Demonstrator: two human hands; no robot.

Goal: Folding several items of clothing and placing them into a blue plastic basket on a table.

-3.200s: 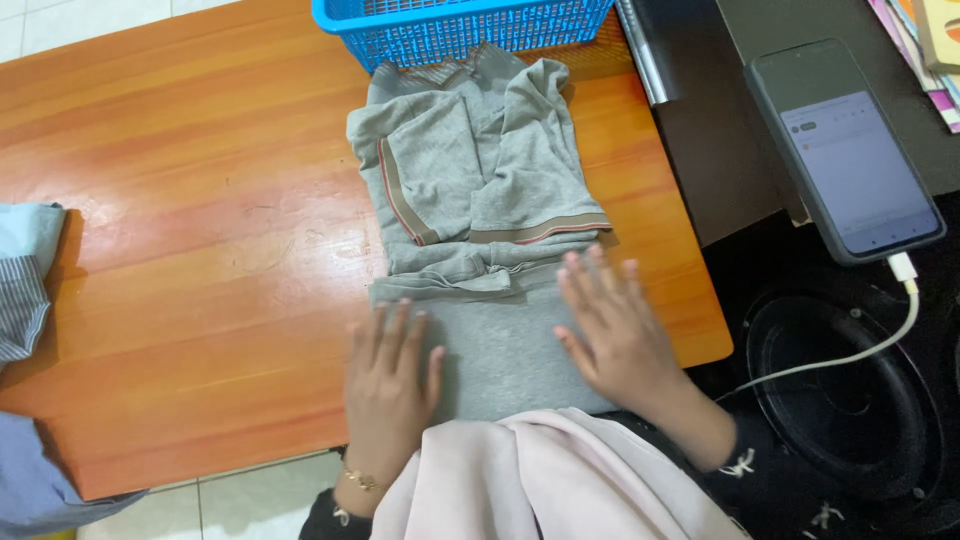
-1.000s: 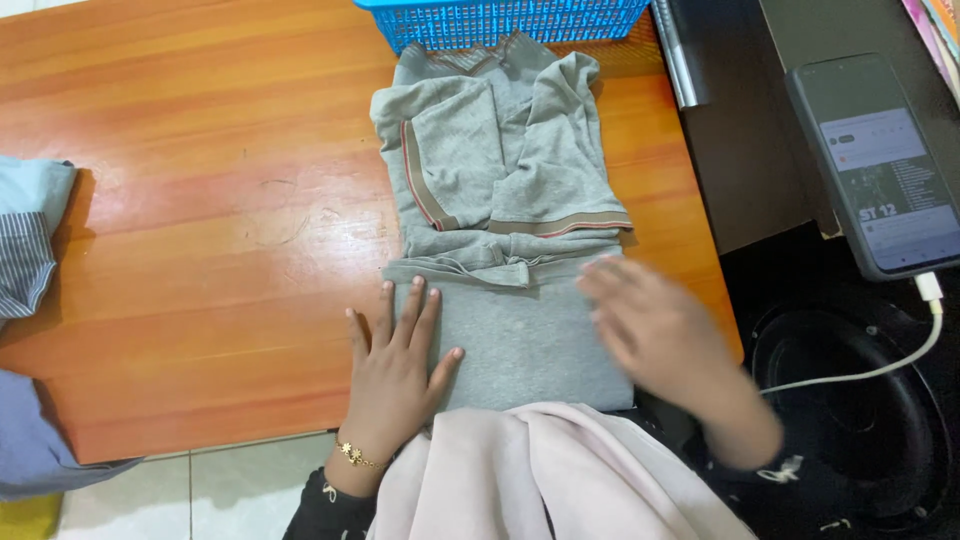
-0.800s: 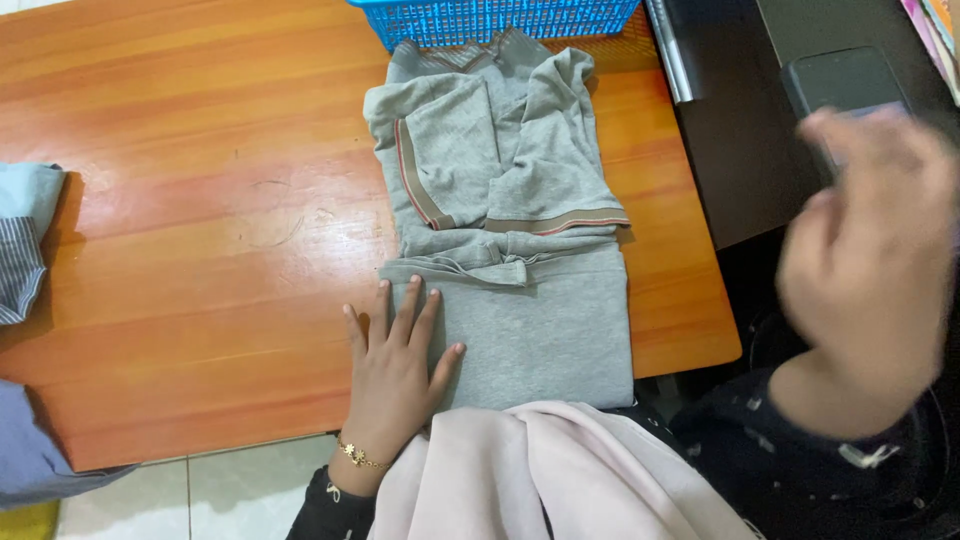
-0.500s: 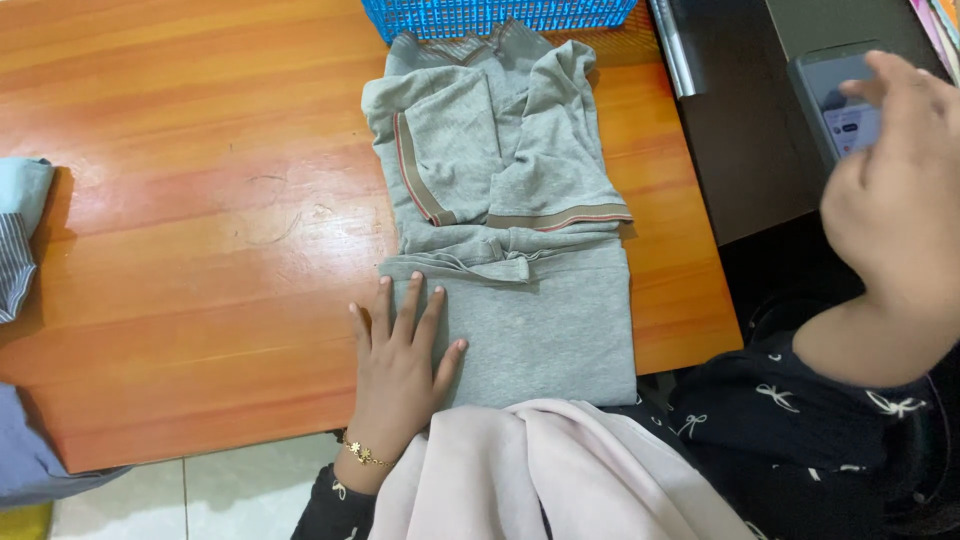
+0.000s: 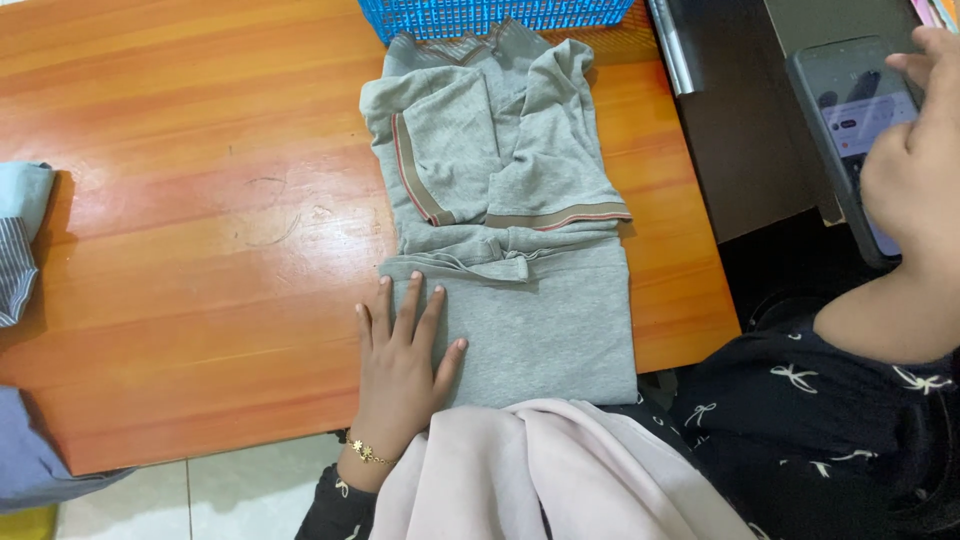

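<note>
A grey polo shirt (image 5: 510, 200) with striped sleeve cuffs lies partly folded on the orange wooden table (image 5: 200, 200), its sleeves turned inward and its bottom part folded up. My left hand (image 5: 402, 355) lies flat on the shirt's near left corner, fingers spread. My right hand (image 5: 915, 160) is raised at the far right over a smartphone (image 5: 845, 90) with a lit screen, its fingers touching the screen. It grips nothing that I can see.
A blue plastic basket (image 5: 490, 15) stands at the table's far edge behind the shirt. Folded blue and striped clothes (image 5: 20, 240) lie at the left edge. A dark cabinet (image 5: 740, 130) carries the phone on the right. Pink cloth (image 5: 540, 470) hangs below me.
My right hand has left the shirt and swung up to the right, onto the phone's screen. The left hand stays pressed on the shirt.
</note>
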